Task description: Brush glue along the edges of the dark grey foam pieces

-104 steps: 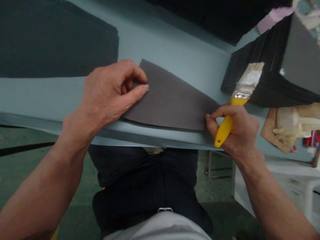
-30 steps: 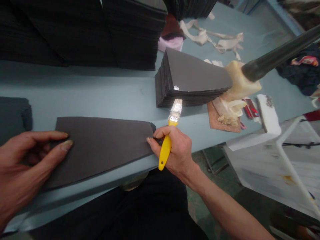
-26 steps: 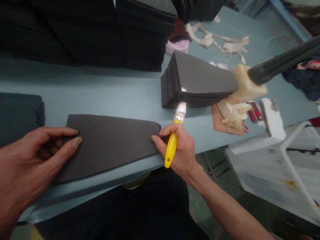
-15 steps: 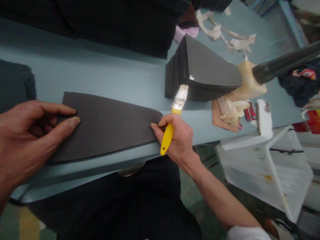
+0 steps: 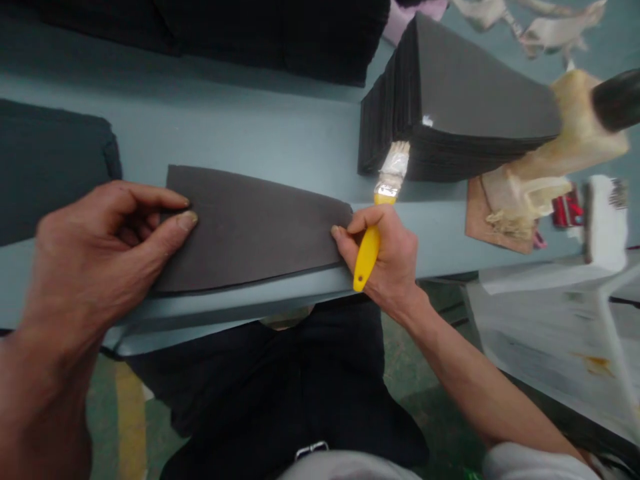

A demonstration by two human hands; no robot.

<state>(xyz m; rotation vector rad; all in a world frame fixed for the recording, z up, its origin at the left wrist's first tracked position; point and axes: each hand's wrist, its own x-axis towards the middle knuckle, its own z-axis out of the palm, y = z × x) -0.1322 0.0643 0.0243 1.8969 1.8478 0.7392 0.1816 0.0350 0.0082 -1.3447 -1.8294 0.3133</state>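
Note:
A dark grey tapered panel (image 5: 255, 230) lies along the front edge of the table. My left hand (image 5: 120, 243) pinches its wide end between thumb and fingers. At the narrow end, the thumb and forefinger of my right hand (image 5: 390, 250) grip the panel's corner. That same hand also holds a yellow-handled paintbrush (image 5: 367, 257), its bristles up and coated with white stuff. Behind the brush stands a thick stack of similar grey panels (image 5: 480, 80), with a small white smear at its near corner.
A dark folded cloth stack (image 5: 55, 170) sits at the left, and tall black stacks (image 5: 280, 33) stand at the back. To the right are a crusted cream-coloured container (image 5: 575, 127) with a black tube, a brown board (image 5: 480, 213) and a white-backed brush (image 5: 605, 220).
The view has shifted, so most things appear further right and slightly higher. Both hands keep their hold on the panel's ends, and the brush stays in my right hand.

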